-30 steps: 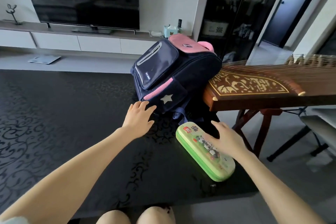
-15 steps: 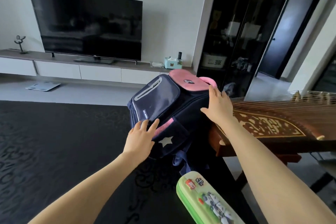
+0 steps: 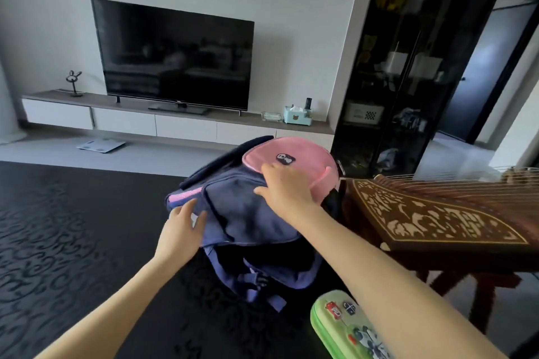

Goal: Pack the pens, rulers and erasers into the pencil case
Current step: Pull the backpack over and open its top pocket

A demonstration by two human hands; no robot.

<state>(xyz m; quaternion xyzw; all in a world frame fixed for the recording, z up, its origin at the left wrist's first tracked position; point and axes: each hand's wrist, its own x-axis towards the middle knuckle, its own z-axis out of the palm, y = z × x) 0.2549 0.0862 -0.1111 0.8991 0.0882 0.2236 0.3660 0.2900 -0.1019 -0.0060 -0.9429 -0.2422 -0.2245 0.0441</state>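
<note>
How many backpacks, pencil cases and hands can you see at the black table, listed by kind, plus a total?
backpack: 1
pencil case: 1
hands: 2, the left hand and the right hand, both touching the backpack
Total: 4

Both my bare arms reach forward: the left arm (image 3: 96,309) rises from the lower left, and the right arm (image 3: 379,280) stretches farther out from the lower right. My left hand (image 3: 180,232) shows its back, fingers straight and close together, thumb set apart. My right hand (image 3: 287,189) lies palm down, above and to the right of it, fingers spread and slightly blurred. The hands do not touch.
</note>
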